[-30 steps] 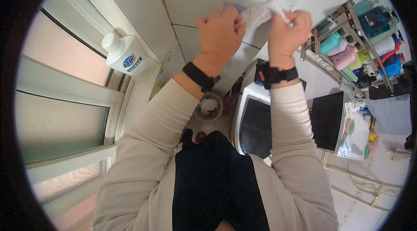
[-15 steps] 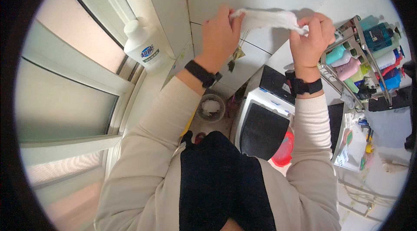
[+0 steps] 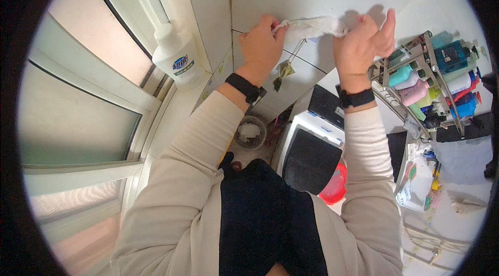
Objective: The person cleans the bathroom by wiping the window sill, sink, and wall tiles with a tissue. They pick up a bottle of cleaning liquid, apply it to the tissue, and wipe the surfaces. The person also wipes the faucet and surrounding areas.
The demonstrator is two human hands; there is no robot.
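A thin, crumpled white cloth [image 3: 312, 28] stretches sideways between my two raised hands, before the tiled wall. My left hand [image 3: 262, 47] pinches its left end between thumb and fingers. At its other end, my right hand [image 3: 358, 50] keeps a closed grip, with at least one finger sticking up and away from the cloth. The right fingertips are partly hidden behind the hand. Just below the cloth, a small greenish-yellow bundle [image 3: 283, 72] hangs against the tiles.
A white bottle [image 3: 176, 58] stands on the window sill at the left. To the right, a metal rack [image 3: 439, 73] holds several colourful bottles. Below are a white appliance with a dark lid [image 3: 313, 160], a red basin [image 3: 335, 185] and a round bin [image 3: 250, 146].
The cloth has sagged slightly and looks narrower. My right hand has shifted a little left and down, turned, and raised a finger. The left hand still pinches its end.
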